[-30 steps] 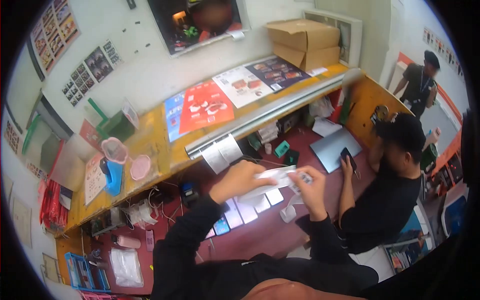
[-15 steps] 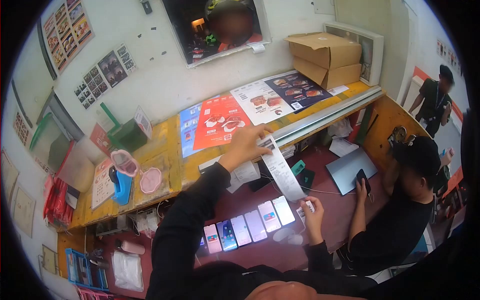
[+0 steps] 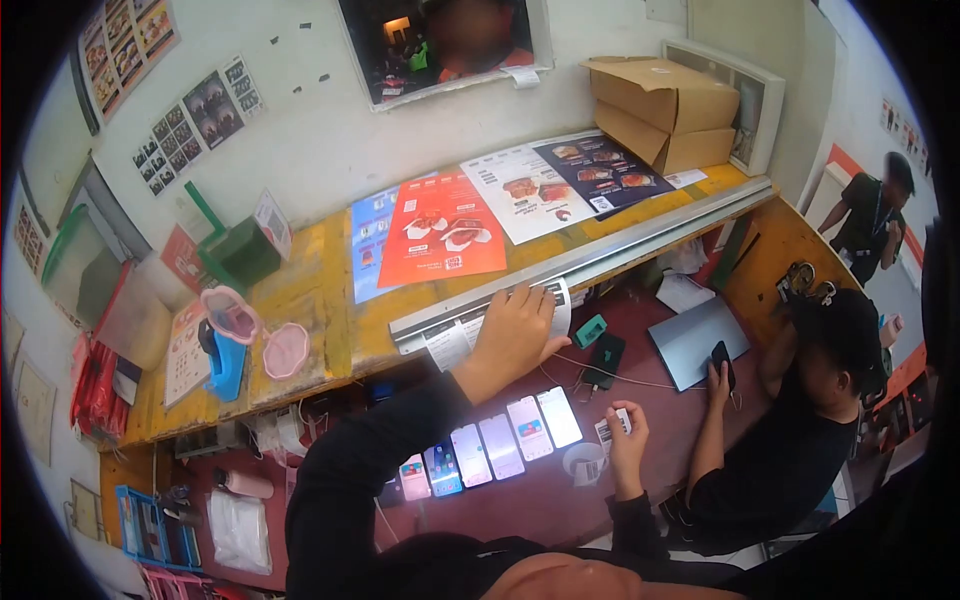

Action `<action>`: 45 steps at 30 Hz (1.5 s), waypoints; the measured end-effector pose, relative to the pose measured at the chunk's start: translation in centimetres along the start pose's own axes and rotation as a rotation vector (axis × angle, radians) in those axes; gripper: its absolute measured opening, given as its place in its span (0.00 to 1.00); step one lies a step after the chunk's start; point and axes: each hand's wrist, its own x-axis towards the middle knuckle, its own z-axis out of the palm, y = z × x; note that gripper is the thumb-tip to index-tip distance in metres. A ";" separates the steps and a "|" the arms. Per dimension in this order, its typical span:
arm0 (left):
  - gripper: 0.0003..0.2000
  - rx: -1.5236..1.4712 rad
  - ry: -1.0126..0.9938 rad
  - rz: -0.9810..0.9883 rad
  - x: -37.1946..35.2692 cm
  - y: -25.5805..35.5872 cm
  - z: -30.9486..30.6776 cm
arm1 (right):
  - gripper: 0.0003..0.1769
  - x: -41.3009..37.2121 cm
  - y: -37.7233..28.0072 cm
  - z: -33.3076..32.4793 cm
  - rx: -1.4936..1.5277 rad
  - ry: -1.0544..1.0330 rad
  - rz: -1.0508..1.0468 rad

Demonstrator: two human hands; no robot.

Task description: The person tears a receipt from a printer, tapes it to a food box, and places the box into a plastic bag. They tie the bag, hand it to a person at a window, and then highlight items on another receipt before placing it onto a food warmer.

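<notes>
My left hand (image 3: 515,330) is up at the metal rail (image 3: 640,245) along the counter's edge, its fingers pressed together over a printed receipt (image 3: 563,305). Part of that receipt curls out beside the fingertips; the rest is under the hand. Another printed slip (image 3: 450,348) hangs from the rail left of the hand. Lower down, my right hand (image 3: 630,450) pinches a small printed label (image 3: 607,432). A curled white strip (image 3: 583,465) lies on the dark red desk beside it. Several lit phones (image 3: 500,445) stand in a slanting row between my arms.
Posters (image 3: 440,230) and a cardboard box (image 3: 660,105) rest on the yellow counter (image 3: 320,290). A seated person (image 3: 780,460) at right holds a phone near a silver laptop (image 3: 695,340). Someone stands behind the window (image 3: 470,45); another person (image 3: 870,215) stands at far right.
My left hand has carried the long receipt from above the desk to the rail, and its lower end has left my right hand. The right hand still holds the small label.
</notes>
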 end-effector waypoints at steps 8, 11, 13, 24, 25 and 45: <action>0.27 0.267 -0.154 -0.105 0.4 2.0 0.1 | 0.05 -0.6 0.5 -0.7 -0.024 -0.016 0.047; 0.28 0.250 -0.070 -0.101 0.4 2.3 0.4 | 0.04 -0.3 0.7 -0.8 -0.056 -0.016 0.009; 0.27 0.230 -0.049 -0.116 0.3 2.2 0.2 | 0.04 -0.4 0.1 -0.7 -0.041 -0.010 -0.007; 0.15 -0.147 0.227 -0.185 -3.1 -1.2 -3.8 | 0.03 -1.5 -0.8 -1.8 -0.040 -0.026 -0.004; 0.14 -0.125 0.283 -0.211 -4.8 -2.3 -3.8 | 0.03 -1.4 0.2 -2.4 -0.066 -0.015 -0.023; 0.06 0.006 0.347 -0.148 -13.5 -6.2 -4.8 | 0.07 -0.1 -8.9 13.1 -0.027 -0.427 -0.328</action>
